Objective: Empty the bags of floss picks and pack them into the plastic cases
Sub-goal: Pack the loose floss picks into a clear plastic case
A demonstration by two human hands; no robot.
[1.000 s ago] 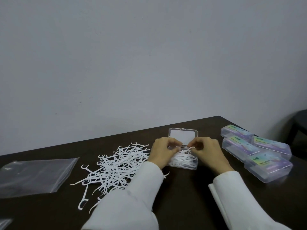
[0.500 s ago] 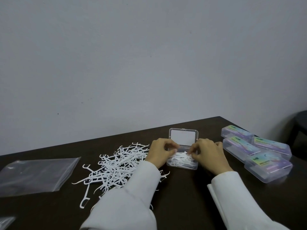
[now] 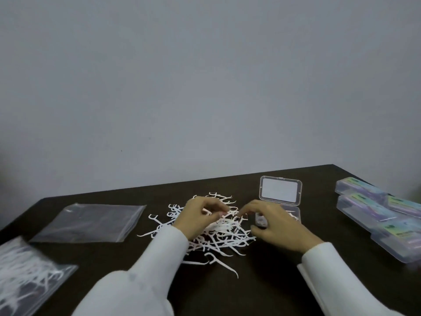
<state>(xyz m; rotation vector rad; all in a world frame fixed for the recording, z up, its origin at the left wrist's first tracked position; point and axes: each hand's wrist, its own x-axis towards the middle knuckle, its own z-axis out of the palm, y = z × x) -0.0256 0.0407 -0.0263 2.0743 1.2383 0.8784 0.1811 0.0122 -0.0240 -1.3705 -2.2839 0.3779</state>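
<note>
Picks (image 3: 218,233) lie loose in a white heap on the dark worktop (image 3: 262,288), pointing every way with no shared axis; one stray at the near edge runs its long handle toward the lower right. An open case (image 3: 280,201) sits just right of the heap, long axis across the view, lid (image 3: 280,190) tilted up at the far side, a few picks showing in its base (mostly hidden by the right hand).

Left hand (image 3: 198,218) rests over the middle of the heap, fingers curled, thumb and fingertips pinched together on what looks like a pick, though blur makes that unsure. Right hand (image 3: 276,226) hovers at the heap's right edge in front of the case, fingers loosely bent and reaching toward the picks; I cannot tell whether it holds any.

An empty clear bag (image 3: 91,221) lies flat to the left. A full bag (image 3: 27,272) of picks sits at the near left corner. Closed cases (image 3: 382,215) with coloured labels cluster at the far right.
</note>
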